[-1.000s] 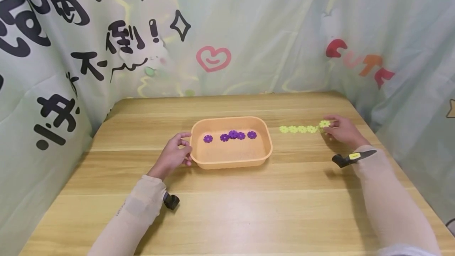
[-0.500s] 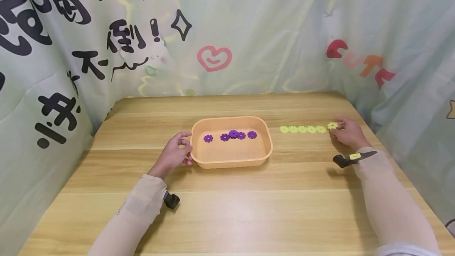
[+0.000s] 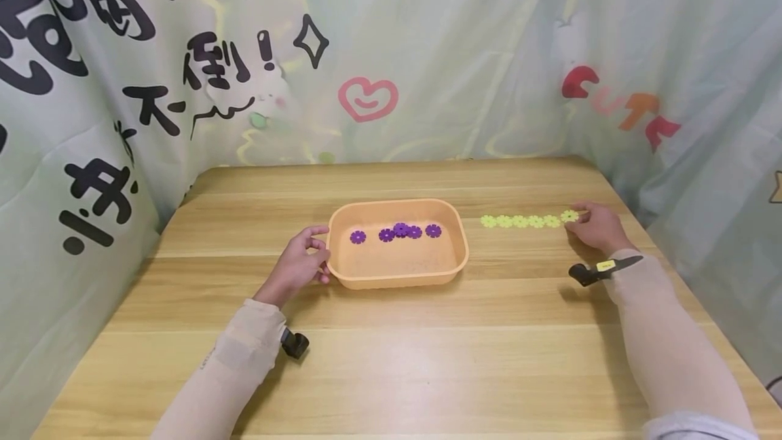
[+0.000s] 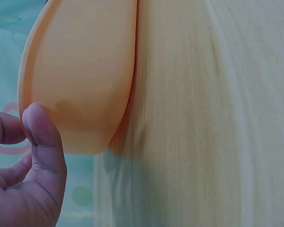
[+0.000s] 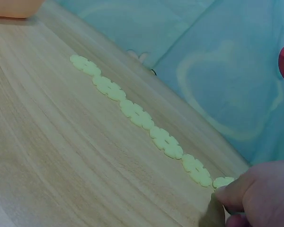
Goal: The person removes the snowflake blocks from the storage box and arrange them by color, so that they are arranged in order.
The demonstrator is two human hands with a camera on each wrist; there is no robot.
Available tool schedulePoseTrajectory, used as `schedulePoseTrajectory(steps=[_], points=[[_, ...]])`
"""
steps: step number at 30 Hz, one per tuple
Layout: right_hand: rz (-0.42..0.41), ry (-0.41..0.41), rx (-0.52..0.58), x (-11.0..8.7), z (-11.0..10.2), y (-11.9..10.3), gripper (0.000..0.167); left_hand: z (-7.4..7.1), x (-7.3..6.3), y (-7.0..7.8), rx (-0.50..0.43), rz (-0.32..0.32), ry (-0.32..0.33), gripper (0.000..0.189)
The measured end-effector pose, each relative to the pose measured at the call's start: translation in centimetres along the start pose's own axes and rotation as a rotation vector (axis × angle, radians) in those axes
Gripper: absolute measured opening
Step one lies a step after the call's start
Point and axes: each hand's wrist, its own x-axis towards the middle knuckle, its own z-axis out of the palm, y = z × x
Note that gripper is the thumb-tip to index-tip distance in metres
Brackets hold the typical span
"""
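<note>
My left hand (image 3: 299,263) pinches the left end of an orange plastic tray (image 3: 397,282); in the left wrist view the thumb (image 4: 43,127) presses on its rim and a finger lies behind. Several purple flower-shaped discs (image 3: 358,237) lie inside the tray, some overlapping. Right of the tray, several yellow flower-shaped discs (image 3: 519,221) form a straight row on the table. At the row's right end my right hand (image 3: 599,228) pinches a yellow flower-shaped disc (image 3: 569,216). In the right wrist view that disc (image 5: 222,181) is right at the edge of its neighbour, partly hidden by the fingers.
The wooden table (image 3: 391,372) reaches back to a pale green printed curtain (image 3: 464,53), which also hangs along both sides. Small black cameras are strapped to both wrists, the left camera (image 3: 295,345) and the right camera (image 3: 586,275).
My right hand has moved a little right and down with its yellow disc, showing the yellow disc it partly covered at the row's end. The left hand and tray stay in place.
</note>
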Motion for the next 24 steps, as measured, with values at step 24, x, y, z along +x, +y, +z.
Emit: schedulePoseTrajectory(steps=[24], points=[[0.015, -0.061, -0.041, -0.14, -0.26, 0.2, 0.049, 0.02, -0.1, 0.22, 0.009, -0.001, 0.002, 0.05]])
